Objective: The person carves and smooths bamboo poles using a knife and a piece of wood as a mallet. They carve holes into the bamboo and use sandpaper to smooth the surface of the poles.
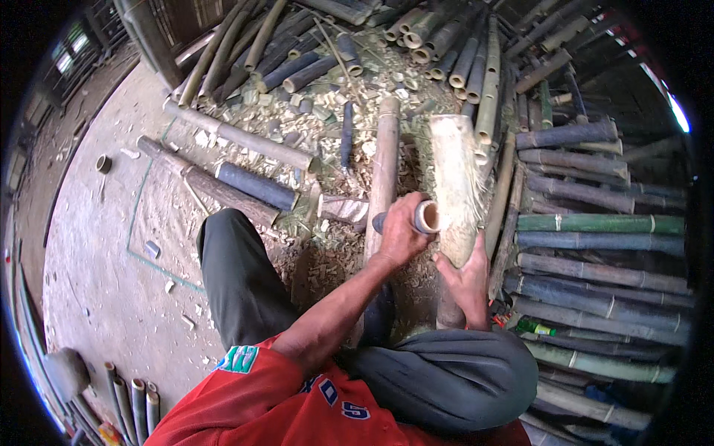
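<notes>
The person sits on the floor (104, 282) with knees drawn up, and everything centres on a pale, peeled bamboo section (455, 186) that lies lengthwise in front of them. The right hand (467, 281) grasps the near end of that section from below, fingers wrapped round it, steadying it. The left hand (400, 230) is clenched round a short bamboo cup (426, 217), a small cut tube with its open mouth facing the peeled section and touching its left side. A dark handle end pokes out of the left grip on the far side from the peeled section; it may be a knife, though I cannot be sure from here. Just left of the peeled section lies a thinner tan pole (384, 171), parallel to it. Right of the section, green and grey bamboo poles (595, 223) are stacked side by side. Beyond its far end, chips and offcuts (327, 104) litter the ground.
</notes>
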`<state>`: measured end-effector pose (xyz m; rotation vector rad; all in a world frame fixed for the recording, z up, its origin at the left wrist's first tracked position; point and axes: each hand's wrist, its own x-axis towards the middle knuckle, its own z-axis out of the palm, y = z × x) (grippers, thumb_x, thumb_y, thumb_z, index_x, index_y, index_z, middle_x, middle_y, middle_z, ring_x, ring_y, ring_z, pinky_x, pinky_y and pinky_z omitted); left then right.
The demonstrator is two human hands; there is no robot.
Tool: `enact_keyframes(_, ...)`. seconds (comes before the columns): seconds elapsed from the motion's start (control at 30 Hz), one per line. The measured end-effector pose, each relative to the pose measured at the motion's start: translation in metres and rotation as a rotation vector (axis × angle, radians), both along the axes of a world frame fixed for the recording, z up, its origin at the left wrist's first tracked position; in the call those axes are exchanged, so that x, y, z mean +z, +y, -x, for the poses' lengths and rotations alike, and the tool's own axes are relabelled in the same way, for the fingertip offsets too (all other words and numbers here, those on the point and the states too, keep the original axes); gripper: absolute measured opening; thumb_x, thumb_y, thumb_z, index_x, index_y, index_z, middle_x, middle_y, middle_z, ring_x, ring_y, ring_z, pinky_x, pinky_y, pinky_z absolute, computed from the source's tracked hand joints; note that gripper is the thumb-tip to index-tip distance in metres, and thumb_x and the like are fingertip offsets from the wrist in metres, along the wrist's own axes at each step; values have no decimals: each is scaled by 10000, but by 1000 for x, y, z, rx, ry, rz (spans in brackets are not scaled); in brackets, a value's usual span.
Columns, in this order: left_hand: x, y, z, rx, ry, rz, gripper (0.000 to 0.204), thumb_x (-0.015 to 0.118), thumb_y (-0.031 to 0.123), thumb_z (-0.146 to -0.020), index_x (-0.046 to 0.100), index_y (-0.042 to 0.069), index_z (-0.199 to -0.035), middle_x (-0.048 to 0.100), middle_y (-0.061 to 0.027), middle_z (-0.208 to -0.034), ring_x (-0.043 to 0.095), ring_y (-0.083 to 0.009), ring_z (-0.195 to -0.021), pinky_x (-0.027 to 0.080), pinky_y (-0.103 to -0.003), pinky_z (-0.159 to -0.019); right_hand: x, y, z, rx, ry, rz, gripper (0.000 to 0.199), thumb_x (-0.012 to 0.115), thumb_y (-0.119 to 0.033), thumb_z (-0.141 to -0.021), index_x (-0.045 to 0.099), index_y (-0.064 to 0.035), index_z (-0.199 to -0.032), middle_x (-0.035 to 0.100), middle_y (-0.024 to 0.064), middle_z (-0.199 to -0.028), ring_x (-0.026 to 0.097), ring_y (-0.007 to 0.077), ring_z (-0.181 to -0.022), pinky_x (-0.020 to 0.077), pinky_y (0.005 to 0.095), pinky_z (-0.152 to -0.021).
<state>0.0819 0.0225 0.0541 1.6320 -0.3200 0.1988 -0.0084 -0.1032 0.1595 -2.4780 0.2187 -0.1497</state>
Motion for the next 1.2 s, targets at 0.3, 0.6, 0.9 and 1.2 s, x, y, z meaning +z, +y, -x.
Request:
enact_keyframes(0.3,-38,60,-6,-112,81,-349,1165,964,173,-564,309,54,-1520,444,-236,-1448,431,-428,-1340,371,-504,-1152,-64,-51,25,-317,131,-427,963,848,-234,-793,292,117,-1497,571,314,-1334,594,355,-1226,463,409,-1055)
enact_keyframes(0.6,-94,95,10,-151,158,-389,1119,953,159,-584,323,13,-1497,500,-238,-1385,478,-398,-1312,393,-499,-1114,-175,-48,45,-368,-68,-125,578,660,-321,-964,489,-10,-1420,620,209,-1300,604,326,-1214,473,444,-1034)
enact_keyframes(0.9,-57,8,-32,-444,357,-9,551,891,59,-656,633,6,-1140,729,-76,-1024,702,-164,-934,578,-328,-848,-82,-2,-95,94,-8,-961,615,414,-536,-1016,741,-26,-913,756,101,-920,704,187,-887,518,331,-834)
enact_keyframes(1.2,-46,17,-10,-336,24,-302,484,791,122,-790,581,-24,-1200,727,-161,-1042,745,-261,-921,615,-346,-791,-98,27,-81,-130,-354,-696,536,518,-460,-987,744,-50,-725,729,83,-693,690,201,-683,515,378,-734)
